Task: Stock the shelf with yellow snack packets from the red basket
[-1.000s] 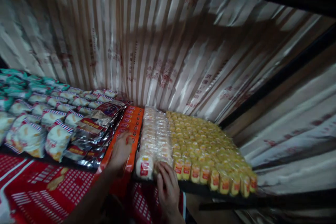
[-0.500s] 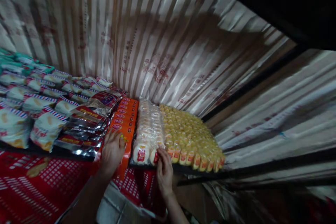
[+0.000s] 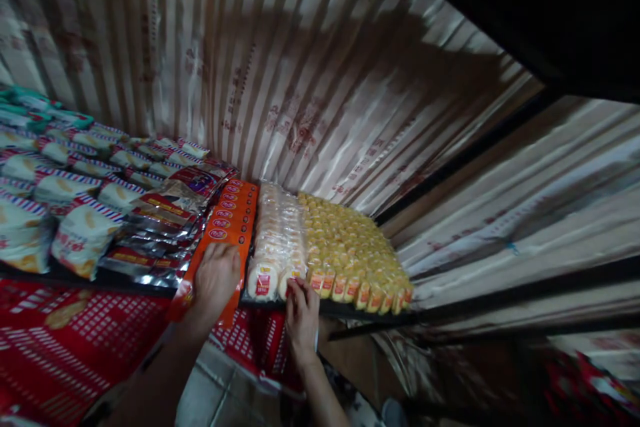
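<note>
My left hand lies flat, fingers stretched out, on the near end of a long orange packet printed with red ovals. My right hand touches the front end of a row of clear-wrapped pale round snacks on a dark shelf edge, fingers bent against the nearest pack. Beside that row lie several rows of small yellow packets with red labels.
Silver and red foil bags and white striped snack bags fill the shelf to the left, teal packs behind them. A striped paper-lined wall rises behind. Red printed sheet hangs below; a dark beam runs right.
The view has drifted back and left, so the shelf appears smaller. My hands stay on the orange packet and the clear-wrapped row; the right hand sits slightly lower at the front edge.
</note>
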{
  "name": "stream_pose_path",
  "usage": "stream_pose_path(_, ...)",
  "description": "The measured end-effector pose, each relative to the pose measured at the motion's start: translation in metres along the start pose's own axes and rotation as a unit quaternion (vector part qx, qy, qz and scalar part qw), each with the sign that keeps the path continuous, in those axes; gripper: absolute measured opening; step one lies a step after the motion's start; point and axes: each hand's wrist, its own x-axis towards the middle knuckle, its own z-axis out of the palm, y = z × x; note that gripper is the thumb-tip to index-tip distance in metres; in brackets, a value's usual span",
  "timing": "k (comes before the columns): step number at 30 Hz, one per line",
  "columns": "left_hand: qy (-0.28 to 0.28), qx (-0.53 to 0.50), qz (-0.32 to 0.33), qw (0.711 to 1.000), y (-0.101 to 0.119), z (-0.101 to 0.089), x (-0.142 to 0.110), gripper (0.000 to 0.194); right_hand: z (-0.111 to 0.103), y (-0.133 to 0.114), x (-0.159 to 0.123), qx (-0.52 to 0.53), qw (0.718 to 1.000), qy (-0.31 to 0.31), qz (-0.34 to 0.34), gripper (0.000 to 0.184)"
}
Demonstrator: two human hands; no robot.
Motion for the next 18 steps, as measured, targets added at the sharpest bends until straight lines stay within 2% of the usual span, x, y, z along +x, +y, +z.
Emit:
stream_pose_path(4,-0.116,0.0,0.057,0.992,0.023,-0.004,-0.017,0.033,-0.005,-0.001,-0.001,0.003,1.0,0.008,-0.01,0.026)
stream_pose_path(6,-0.17,0.002,0.089,0.981,0.034,0.001,-0.023,0.031,-0.007,0.0,-0.004,0.001,1.0,-0.004,-0.02,0.025)
stream_pose_path(8,-0.195,0.007,0.108,0.975,0.04,0.009,-0.026,0.03,-0.007,0.002,-0.006,-0.002,0.999,-0.018,-0.029,0.024)
stream_pose_path(13,-0.205,0.002,0.109,0.973,0.044,0.019,-0.023,0.031,-0.009,0.008,-0.007,0.003,0.999,-0.042,-0.031,0.026)
stream_pose_path(16,-0.197,0.003,0.107,0.975,0.042,0.011,-0.02,0.033,-0.017,0.003,0.001,0.019,0.999,-0.037,-0.033,0.027)
stream_pose_path(18,-0.163,0.005,0.089,0.983,0.038,0.004,-0.017,0.035,-0.022,-0.007,0.018,0.05,0.997,-0.033,-0.04,0.028)
